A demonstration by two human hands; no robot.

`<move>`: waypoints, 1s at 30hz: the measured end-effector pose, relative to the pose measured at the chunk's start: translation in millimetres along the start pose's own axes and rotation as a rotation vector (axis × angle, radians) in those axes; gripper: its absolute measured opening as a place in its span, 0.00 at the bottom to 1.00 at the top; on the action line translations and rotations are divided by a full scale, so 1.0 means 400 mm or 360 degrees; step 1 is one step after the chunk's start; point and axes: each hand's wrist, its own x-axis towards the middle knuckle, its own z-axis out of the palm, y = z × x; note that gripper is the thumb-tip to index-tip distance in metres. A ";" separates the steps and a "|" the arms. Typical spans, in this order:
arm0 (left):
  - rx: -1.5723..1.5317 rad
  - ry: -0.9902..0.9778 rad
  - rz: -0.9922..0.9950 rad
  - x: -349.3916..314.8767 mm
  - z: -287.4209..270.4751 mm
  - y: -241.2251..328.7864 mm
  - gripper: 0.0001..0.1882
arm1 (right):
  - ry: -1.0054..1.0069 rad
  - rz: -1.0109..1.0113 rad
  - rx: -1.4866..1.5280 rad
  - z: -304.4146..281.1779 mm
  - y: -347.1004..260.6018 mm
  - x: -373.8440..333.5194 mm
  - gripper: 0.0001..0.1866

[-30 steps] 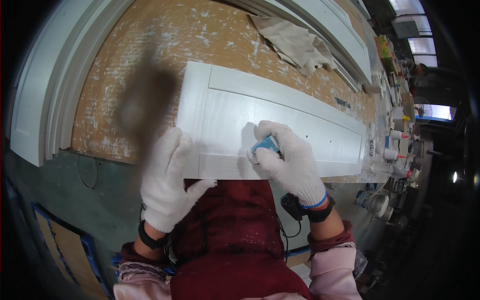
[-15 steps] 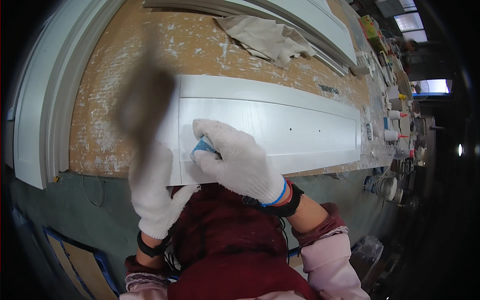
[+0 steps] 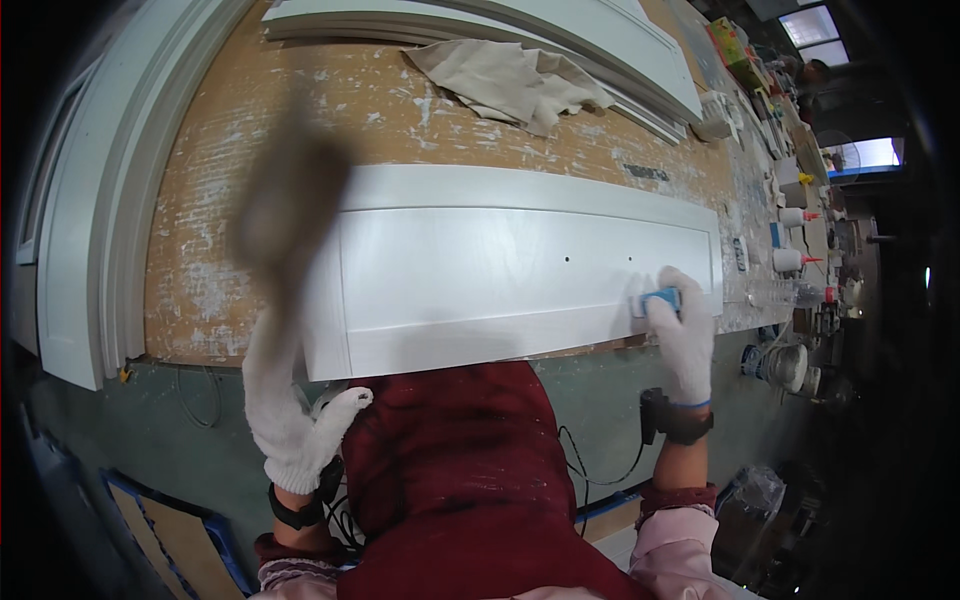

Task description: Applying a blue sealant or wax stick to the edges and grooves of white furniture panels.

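A long white panel [image 3: 455, 262] with a raised frame and two small dark holes lies across the near side of the workbench. My right hand [image 3: 684, 335], in a white knit glove, is closed around a small blue sanding block [image 3: 660, 298]. It holds the block against the panel near its right end, by the near frame strip. My left hand [image 3: 300, 415], gloved alike, is at the panel's near left corner with its thumb stretched apart. A dark blurred shape close to the camera hides part of its fingers, so contact with the panel is unclear.
A crumpled beige cloth [image 3: 510, 85] lies beyond the panel on the paint-flecked workbench [image 3: 205, 255]. White panels are stacked at the far edge [image 3: 480, 32] and the left [image 3: 105, 200]. White bottles with red tips [image 3: 790, 260] and other clutter line the right side.
My right hand has slid the blue block from the panel's left part to near its right end. My left hand has shifted slightly down and left.
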 end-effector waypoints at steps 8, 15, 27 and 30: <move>-0.0827 -0.0128 -0.0329 -0.012 -0.057 0.094 0.11 | -0.0030 -0.0055 0.1452 0.102 -0.121 -0.054 0.14; -0.0405 -0.0899 -0.0409 -0.023 0.022 0.157 0.19 | -0.0243 -0.1516 0.0555 0.277 -0.325 -0.169 0.22; -0.2323 0.0247 -0.0798 0.103 -0.036 0.109 0.14 | -0.0143 -0.1738 -0.0017 0.149 -0.344 0.149 0.30; -0.1711 0.0269 -0.0710 0.118 -0.066 0.030 0.12 | 0.0008 -0.1565 -0.0555 0.159 -0.361 0.333 0.34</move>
